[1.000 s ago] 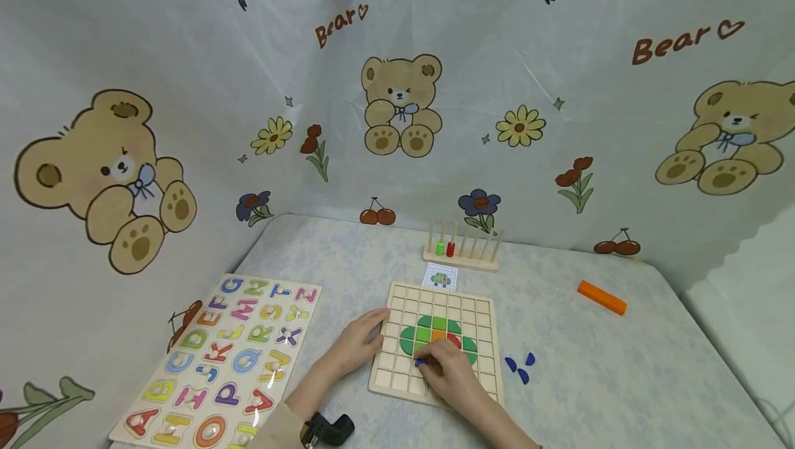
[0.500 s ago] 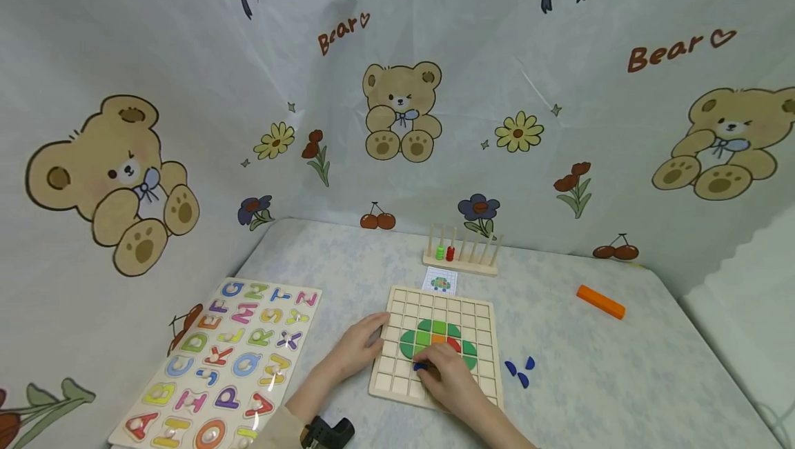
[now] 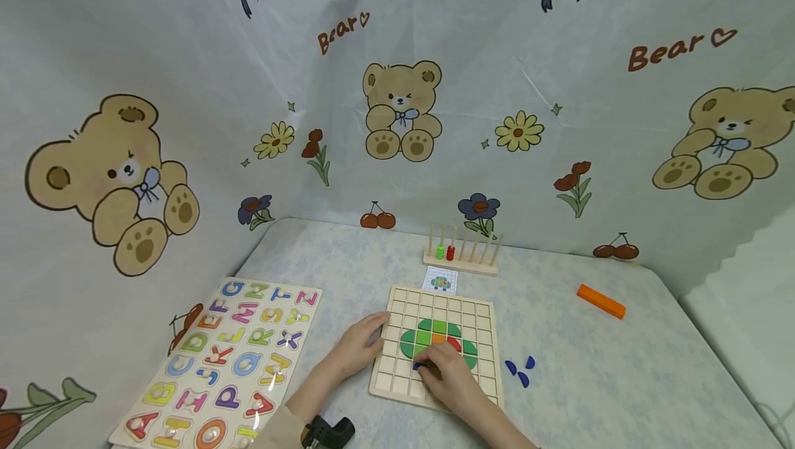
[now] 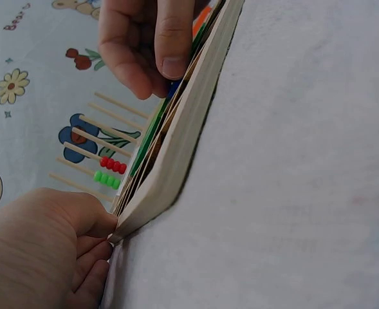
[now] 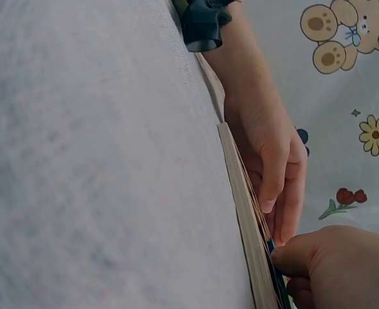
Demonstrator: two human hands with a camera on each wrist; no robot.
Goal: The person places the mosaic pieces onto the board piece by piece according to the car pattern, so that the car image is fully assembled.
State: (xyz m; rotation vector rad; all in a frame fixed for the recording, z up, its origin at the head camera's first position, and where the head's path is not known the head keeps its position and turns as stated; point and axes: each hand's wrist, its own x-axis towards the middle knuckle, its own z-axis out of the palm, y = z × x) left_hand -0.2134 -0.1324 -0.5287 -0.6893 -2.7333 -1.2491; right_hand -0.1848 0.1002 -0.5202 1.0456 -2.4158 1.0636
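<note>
A wooden grid board lies on the table with green, orange and red pieces set in its middle squares. My right hand is over the board and pinches a small blue piece at a square below the green ones; the fingers partly hide it. In the left wrist view, the blue piece shows under the thumb, close to the board's surface. My left hand touches the board's left edge with fingertips and thumb. Several blue half-circle pieces lie right of the board.
A card with a small coloured picture lies behind the board, before a peg stand with green and red beads. An alphabet puzzle board is at left, an orange bar at right. A printed bear curtain stands behind.
The head view has tipped slightly since a second ago. The blue piece in my right hand has shifted a little at its square. My left hand stays at the board's edge.
</note>
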